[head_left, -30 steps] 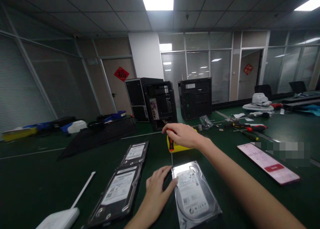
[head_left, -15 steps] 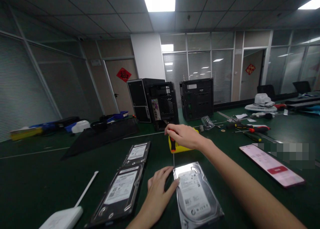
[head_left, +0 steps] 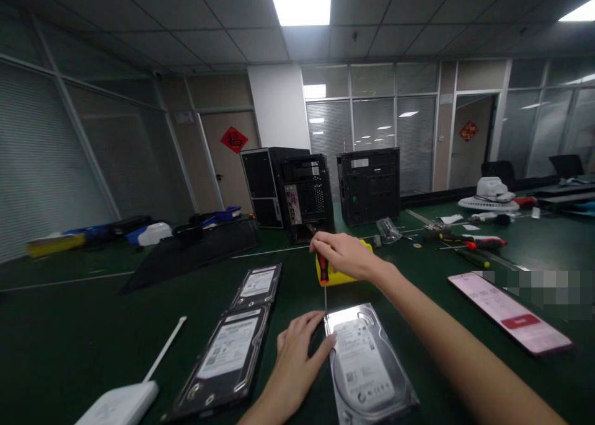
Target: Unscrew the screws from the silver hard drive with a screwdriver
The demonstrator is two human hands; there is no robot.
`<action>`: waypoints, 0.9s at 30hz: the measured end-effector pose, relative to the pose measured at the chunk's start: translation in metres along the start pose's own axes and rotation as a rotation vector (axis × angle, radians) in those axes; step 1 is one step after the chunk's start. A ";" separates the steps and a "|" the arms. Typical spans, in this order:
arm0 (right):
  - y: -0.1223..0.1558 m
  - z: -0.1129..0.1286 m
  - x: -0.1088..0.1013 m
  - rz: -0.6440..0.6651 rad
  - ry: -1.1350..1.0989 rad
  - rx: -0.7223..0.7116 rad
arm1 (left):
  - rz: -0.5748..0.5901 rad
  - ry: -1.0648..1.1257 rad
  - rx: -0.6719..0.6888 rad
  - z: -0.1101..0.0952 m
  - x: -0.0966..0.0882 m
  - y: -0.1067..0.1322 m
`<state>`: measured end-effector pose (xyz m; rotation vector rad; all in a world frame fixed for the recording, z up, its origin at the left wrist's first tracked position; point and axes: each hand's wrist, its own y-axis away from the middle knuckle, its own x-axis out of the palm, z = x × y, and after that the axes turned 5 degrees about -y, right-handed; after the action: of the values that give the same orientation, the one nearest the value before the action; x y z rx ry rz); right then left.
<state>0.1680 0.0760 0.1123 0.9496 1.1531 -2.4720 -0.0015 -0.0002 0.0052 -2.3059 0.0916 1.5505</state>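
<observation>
A silver hard drive (head_left: 365, 363) with a white label lies flat on the green table in front of me. My left hand (head_left: 300, 350) holds its left edge, thumb on the top face and fingertips at the far left corner. Wrapped around the handle of a red and black screwdriver (head_left: 324, 270), my right hand (head_left: 344, 254) keeps the tool upright. The screwdriver's thin shaft points down at the drive's far left corner; the tip's exact seat is too small to make out. Behind the right hand is a yellow object (head_left: 341, 276), partly hidden.
Two dark hard drives (head_left: 230, 347) (head_left: 258, 282) lie at the left, near a white device with an antenna-like arm (head_left: 123, 400). A phone (head_left: 509, 313) lies right. Further back are computer cases (head_left: 369, 186), a clear bag (head_left: 388, 230), several hand tools (head_left: 474, 242) and a white fan-like object (head_left: 488, 196).
The whole view has shifted slightly. Both hands, the screwdriver and the hard drive keep the same positions relative to one another.
</observation>
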 end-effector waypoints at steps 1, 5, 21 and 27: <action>0.000 -0.001 0.000 0.012 -0.044 -0.012 | -0.005 0.003 0.005 0.001 0.001 0.000; -0.002 -0.002 0.004 0.057 -0.239 -0.032 | -0.003 0.003 -0.001 0.001 0.001 0.002; -0.002 -0.004 0.006 0.076 -0.341 -0.002 | 0.028 0.026 -0.009 -0.002 -0.004 0.003; -0.003 -0.006 0.011 0.054 -0.246 0.010 | 0.010 0.023 0.003 0.001 0.001 0.002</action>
<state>0.1614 0.0830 0.1041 0.6461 1.0209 -2.4683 -0.0023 -0.0011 0.0033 -2.3249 0.1113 1.5271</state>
